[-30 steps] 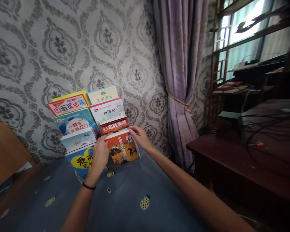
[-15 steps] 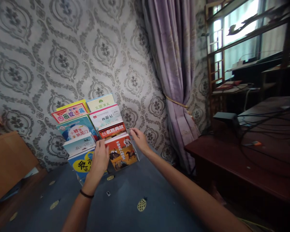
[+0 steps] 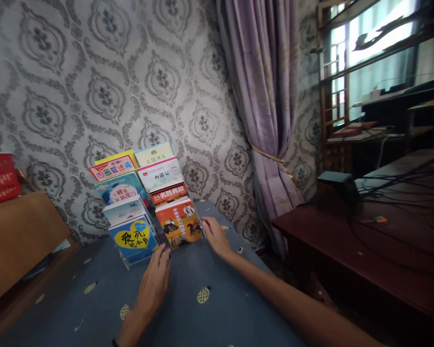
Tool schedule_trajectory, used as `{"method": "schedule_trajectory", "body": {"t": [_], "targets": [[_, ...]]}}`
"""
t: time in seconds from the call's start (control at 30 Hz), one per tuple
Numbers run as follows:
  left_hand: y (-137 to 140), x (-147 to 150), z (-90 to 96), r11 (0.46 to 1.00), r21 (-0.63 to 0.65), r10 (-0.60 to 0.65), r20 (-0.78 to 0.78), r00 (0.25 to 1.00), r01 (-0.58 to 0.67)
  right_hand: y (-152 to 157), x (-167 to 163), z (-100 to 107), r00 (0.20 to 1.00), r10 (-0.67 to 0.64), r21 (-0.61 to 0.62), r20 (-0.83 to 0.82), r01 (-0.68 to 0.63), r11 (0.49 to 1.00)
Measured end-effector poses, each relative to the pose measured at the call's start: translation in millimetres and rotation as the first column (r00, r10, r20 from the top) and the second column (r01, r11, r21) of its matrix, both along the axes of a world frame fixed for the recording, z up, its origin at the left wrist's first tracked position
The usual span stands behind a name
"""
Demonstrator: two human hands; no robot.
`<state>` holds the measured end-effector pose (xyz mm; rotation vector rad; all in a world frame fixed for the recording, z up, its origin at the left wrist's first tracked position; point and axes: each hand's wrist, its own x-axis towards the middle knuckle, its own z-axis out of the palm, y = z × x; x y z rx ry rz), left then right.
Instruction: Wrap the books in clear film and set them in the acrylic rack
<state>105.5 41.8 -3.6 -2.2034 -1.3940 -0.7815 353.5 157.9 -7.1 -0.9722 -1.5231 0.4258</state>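
Observation:
Two columns of picture books stand tiered in a clear display stand [image 3: 128, 265] on the dark blue cloth. At the front left is a blue book with a yellow heart [image 3: 135, 238]; at the front right, an orange book with horses [image 3: 179, 224]. Behind them rise a teal book [image 3: 117, 189], a pink-edged white book [image 3: 161, 174] and several others. My left hand [image 3: 155, 279] is just in front of the stand, fingers loosely stretched, holding nothing. My right hand [image 3: 217, 239] is at the stand's right side by the orange book, fingers extended; its fingertips seem to touch the edge.
The cloth [image 3: 181, 313] has a pineapple print. Patterned wallpaper [image 3: 72, 96] and a tied purple curtain [image 3: 267, 96] are behind. To the right, a dark red desk [image 3: 321, 241] carries cables and a dark box [image 3: 338, 188]. A red basket [image 3: 2, 178] and brown board [image 3: 25, 241] are at left.
My left hand has come away from between the two book columns and dropped toward me, uncovering the heart book. My right hand has slid lower along the stand's right side.

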Motion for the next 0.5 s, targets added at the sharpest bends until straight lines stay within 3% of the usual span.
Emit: {"method": "schedule_trajectory", "body": {"t": [0.1,0.2,0.37,0.5], "targets": [[-10.2,-13.3,-33.0,0.995,-0.103,0.002,0.045,0.999,0.002,-11.1,-1.1,-18.4,0.997,0.011,-0.041,0.076,-0.008,0.999],[-20.3,-22.5,-53.9,0.964,-0.265,0.064,0.120,0.991,-0.030,-19.9,-2.9,-31.8,0.987,0.032,-0.097,0.160,-0.017,0.995],[-26.4,-27.0,-52.7,0.922,-0.388,0.098,0.208,0.973,-0.010,-28.3,-4.3,-37.1,0.957,0.074,-0.151,0.280,-0.032,0.988],[-33.3,-22.0,-43.2,0.883,-0.467,0.115,0.132,0.985,-0.041,-36.8,-1.7,-34.1,0.935,0.076,-0.182,0.346,-0.013,0.983]]}}
